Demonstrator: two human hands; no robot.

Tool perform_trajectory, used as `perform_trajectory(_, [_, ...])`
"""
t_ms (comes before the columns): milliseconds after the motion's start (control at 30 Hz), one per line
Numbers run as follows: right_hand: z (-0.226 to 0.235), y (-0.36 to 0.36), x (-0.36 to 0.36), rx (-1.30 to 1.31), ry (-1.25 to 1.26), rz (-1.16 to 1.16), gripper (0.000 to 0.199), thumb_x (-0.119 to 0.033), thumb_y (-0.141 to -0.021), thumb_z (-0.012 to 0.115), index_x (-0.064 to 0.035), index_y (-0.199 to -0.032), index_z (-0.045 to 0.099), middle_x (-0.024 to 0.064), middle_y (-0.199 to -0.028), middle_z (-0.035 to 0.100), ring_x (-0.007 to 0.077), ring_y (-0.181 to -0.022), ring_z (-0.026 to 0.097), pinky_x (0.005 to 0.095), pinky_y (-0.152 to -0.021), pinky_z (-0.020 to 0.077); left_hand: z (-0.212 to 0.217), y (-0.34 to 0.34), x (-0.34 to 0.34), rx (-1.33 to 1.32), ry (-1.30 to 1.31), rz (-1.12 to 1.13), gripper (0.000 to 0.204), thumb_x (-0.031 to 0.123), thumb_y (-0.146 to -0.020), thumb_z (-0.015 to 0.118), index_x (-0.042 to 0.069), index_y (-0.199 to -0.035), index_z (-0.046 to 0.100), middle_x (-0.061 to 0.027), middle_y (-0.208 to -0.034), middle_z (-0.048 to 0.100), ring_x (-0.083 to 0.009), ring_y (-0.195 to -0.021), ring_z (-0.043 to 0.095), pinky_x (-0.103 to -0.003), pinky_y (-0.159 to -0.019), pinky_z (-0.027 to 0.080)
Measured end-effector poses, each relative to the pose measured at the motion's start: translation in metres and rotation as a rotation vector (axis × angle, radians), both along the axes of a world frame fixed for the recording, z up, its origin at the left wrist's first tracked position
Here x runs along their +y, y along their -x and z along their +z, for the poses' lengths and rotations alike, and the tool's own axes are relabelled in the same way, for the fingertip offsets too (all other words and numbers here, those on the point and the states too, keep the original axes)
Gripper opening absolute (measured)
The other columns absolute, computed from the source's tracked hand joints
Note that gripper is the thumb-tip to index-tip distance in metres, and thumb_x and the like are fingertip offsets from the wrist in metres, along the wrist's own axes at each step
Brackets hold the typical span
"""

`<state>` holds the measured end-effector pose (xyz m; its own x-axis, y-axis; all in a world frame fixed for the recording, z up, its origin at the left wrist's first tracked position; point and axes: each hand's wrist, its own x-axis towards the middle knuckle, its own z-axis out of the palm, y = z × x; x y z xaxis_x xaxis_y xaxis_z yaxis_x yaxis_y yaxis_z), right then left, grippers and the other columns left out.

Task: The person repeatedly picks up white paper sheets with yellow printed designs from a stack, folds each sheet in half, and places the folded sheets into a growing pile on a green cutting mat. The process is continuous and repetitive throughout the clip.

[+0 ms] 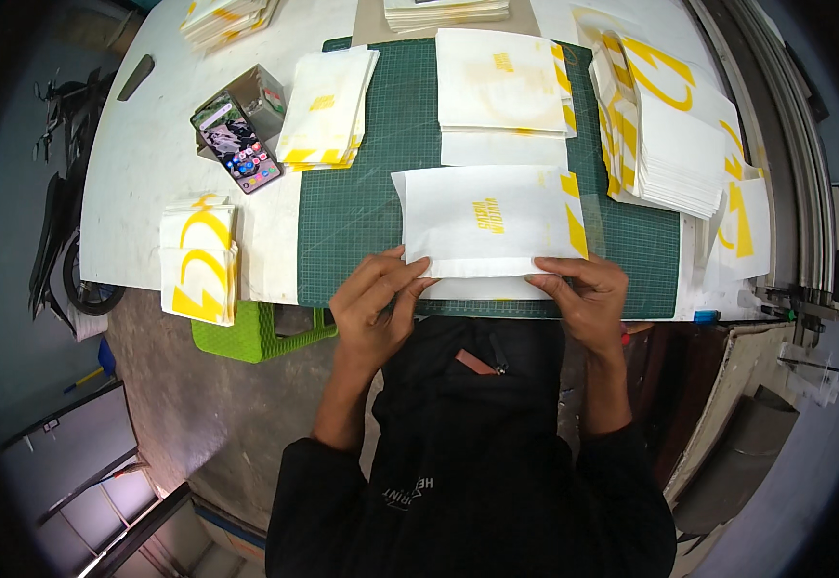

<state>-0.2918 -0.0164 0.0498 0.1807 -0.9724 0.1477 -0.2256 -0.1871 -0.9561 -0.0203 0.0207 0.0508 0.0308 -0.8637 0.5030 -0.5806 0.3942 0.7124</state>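
A white paper bag with yellow print (493,220) lies flat on the green cutting mat (352,222) near the table's front edge. My left hand (373,303) pinches the folded bottom flap at its left end. My right hand (581,294) presses the same flap at its right end. Both thumbs and fingertips grip the folded strip along the bag's near edge.
Stacks of similar white and yellow bags sit at the mat's back (501,82), back left (328,106), right (665,135) and on the table's left (198,260). A phone (236,144) leans on a small box. A green crate (251,332) stands under the table.
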Motion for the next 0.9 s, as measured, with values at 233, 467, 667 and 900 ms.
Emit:
perform_trajectory(233, [-0.007, -0.002, -0.002, 0.116, 0.298, -0.093, 0.017, -0.006, -0.078, 0.090, -0.0080, -0.094, 0.084, 0.0219, -0.136, 0.064, 0.0319, -0.123, 0.062, 0.0429, -0.099, 0.0503, 0.014, 0.000, 0.002, -0.116, 0.045, 0.043, 0.025, -0.009, -0.074, 0.082, 0.003, -0.096, 0.079, -0.0127, -0.091, 0.073, -0.0263, -0.093, 0.071, -0.039, -0.087, 0.055])
perform_trajectory(467, [0.023, -0.011, -0.001, 0.591, 0.593, -0.149, 0.016, -0.009, -0.076, 0.087, -0.0158, -0.089, 0.081, 0.0155, -0.148, 0.057, 0.0397, -0.140, 0.051, 0.0577, -0.115, 0.0352, 0.011, -0.009, -0.008, -0.154, 0.073, -0.102, 0.019, -0.005, -0.075, 0.082, 0.005, -0.089, 0.075, -0.0077, -0.091, 0.074, -0.0269, -0.093, 0.071, -0.044, -0.092, 0.052])
perform_trajectory(667, [0.027, -0.043, -0.006, 0.559, 0.540, 0.323, 0.022, -0.003, -0.077, 0.081, -0.0131, -0.096, 0.078, 0.0004, -0.111, 0.074, 0.0214, -0.111, 0.067, 0.0601, -0.117, 0.0336, 0.015, -0.003, -0.011, -0.146, 0.060, -0.200, 0.020, -0.007, -0.073, 0.081, 0.005, -0.089, 0.076, -0.0076, -0.090, 0.075, -0.0278, -0.091, 0.072, -0.044, -0.092, 0.053])
perform_trajectory(900, [0.008, 0.026, -0.020, 0.656, 0.526, 0.214, 0.018, -0.003, -0.079, 0.081, -0.0092, -0.096, 0.077, 0.0017, -0.107, 0.075, 0.0216, -0.105, 0.068, 0.0578, -0.114, 0.0376, 0.020, -0.027, -0.001, -0.157, 0.060, -0.137, 0.019, -0.005, -0.073, 0.080, 0.006, -0.088, 0.076, -0.0059, -0.087, 0.075, -0.0255, -0.088, 0.071, -0.042, -0.089, 0.052])
